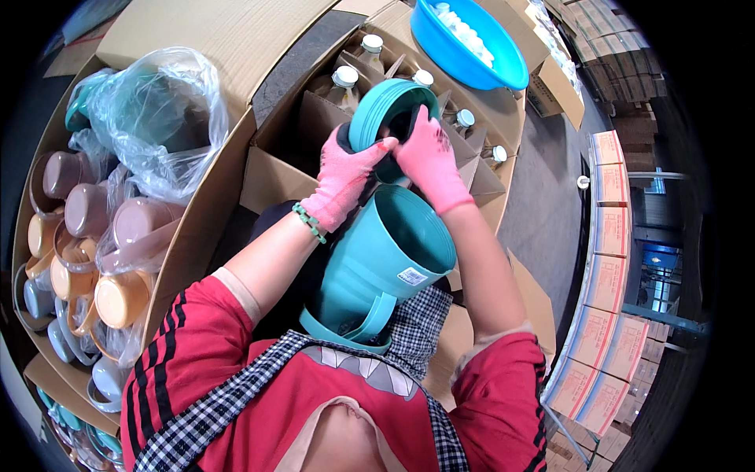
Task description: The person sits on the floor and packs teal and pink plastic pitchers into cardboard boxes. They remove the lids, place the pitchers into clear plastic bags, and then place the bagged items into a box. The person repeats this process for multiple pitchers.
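Note:
Both my hands wear pink gloves with dark patches. My left hand (344, 179) grips the left side of a teal round cap-like piece (376, 106) with ridges around its side and a dark hollow middle. The fingers of my right hand (431, 161) close on its right edge and reach inside, and the thumbs nearly meet at the near rim. Just below, a teal jug-shaped shell (370, 267) with a looped handle and a small white label leans in my lap, its wide open mouth facing up and away. Neither hand touches the shell.
Ahead stands a divided carton (271, 169) with several white-capped bottles (344, 76). A blue basin (440, 55) holding small white pieces sits beyond it. On the left, a large carton (200, 189) contains pink, orange and blue shells and clear plastic bags (169, 118). Stacked boxes (605, 267) line the right.

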`<state>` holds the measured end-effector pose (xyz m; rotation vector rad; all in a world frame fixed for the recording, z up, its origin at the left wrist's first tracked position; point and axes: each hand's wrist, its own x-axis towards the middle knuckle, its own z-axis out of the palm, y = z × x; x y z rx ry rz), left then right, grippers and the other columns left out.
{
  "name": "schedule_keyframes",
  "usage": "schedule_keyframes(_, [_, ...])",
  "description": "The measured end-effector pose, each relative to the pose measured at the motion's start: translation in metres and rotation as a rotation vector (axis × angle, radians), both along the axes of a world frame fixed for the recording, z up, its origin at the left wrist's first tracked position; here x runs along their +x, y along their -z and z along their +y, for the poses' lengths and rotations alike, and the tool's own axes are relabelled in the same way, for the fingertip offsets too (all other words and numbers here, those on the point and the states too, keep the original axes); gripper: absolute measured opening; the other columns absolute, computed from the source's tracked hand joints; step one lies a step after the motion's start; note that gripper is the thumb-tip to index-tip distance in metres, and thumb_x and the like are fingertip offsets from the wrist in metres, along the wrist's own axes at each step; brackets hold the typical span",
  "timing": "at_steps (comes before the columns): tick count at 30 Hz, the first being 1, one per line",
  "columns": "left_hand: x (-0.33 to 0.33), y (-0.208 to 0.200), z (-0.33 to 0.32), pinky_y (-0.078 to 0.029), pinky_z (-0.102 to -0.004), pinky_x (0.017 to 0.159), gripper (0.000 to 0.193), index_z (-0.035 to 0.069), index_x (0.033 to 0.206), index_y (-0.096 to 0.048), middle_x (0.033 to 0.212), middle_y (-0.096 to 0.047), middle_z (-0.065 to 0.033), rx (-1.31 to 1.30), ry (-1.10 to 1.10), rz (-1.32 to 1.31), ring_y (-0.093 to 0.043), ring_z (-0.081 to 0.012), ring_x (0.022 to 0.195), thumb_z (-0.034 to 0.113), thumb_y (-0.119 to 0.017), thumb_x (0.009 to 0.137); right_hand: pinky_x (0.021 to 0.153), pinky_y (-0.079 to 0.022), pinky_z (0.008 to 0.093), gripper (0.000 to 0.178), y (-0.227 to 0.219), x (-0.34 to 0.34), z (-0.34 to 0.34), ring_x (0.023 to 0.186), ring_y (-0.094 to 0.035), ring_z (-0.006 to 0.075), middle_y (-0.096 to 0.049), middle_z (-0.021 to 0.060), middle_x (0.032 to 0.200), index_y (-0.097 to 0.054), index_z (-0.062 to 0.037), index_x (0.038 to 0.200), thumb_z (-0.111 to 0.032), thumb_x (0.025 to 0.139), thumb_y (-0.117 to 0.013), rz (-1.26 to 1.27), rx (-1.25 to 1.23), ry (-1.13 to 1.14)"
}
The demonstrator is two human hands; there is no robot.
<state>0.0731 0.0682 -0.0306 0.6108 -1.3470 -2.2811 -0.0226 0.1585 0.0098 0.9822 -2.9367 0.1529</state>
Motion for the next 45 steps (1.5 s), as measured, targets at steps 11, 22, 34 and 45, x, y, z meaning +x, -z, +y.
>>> schedule_keyframes(11, [-0.021, 0.010, -0.052, -0.045, -0.0253, 0.075, 0.036, 0.003, 0.110, -0.053, 0.099, -0.058, -0.0018, 0.405, -0.303, 0.192, -0.055, -0.0118, 0.085, 0.021, -0.063, 0.081, 0.078, -0.046, 0.0403, 0.066, 0.076, -0.145, 0.003, 0.089, -0.057, 0.0340, -0.057, 0.0252, 0.097, -0.053, 0.0033, 0.102, -0.058, 0.079, -0.047, -0.090, -0.248, 0.139])
schedule_keyframes(22, [-0.024, 0.013, -0.053, -0.047, -0.0254, 0.070, 0.033, 0.004, 0.104, -0.055, 0.093, -0.058, -0.0019, 0.370, -0.254, 0.123, -0.056, -0.0110, 0.079, 0.025, -0.064, 0.080, 0.081, -0.047, 0.0394, 0.055, 0.094, -0.111, -0.019, 0.097, -0.056, 0.0325, -0.057, 0.0192, 0.103, -0.047, -0.0046, 0.105, -0.037, 0.067, -0.071, -0.251, 0.222, 0.128])
schedule_keyframes(34, [-0.027, 0.026, -0.029, -0.043, -0.0223, 0.069, 0.027, 0.004, 0.099, -0.056, 0.087, -0.058, 0.0011, 0.432, -0.210, 0.204, -0.053, -0.0076, 0.076, 0.021, -0.065, 0.080, 0.082, -0.046, 0.0445, 0.053, 0.093, -0.112, -0.012, 0.102, -0.051, 0.0359, -0.051, 0.0243, 0.108, -0.045, -0.0109, 0.115, -0.035, 0.071, -0.063, -0.250, 0.196, -0.114])
schedule_keyframes(45, [-0.031, 0.030, -0.035, -0.050, -0.0304, 0.076, 0.032, 0.007, 0.111, -0.048, 0.101, -0.057, -0.0055, 0.301, -0.129, 0.131, -0.058, -0.0160, 0.089, 0.029, -0.050, 0.089, 0.075, -0.048, 0.0396, 0.044, 0.102, -0.139, -0.012, 0.089, -0.058, 0.0315, -0.060, 0.0152, 0.096, -0.057, -0.0067, 0.097, -0.038, 0.067, -0.065, -0.249, 0.366, -0.436])
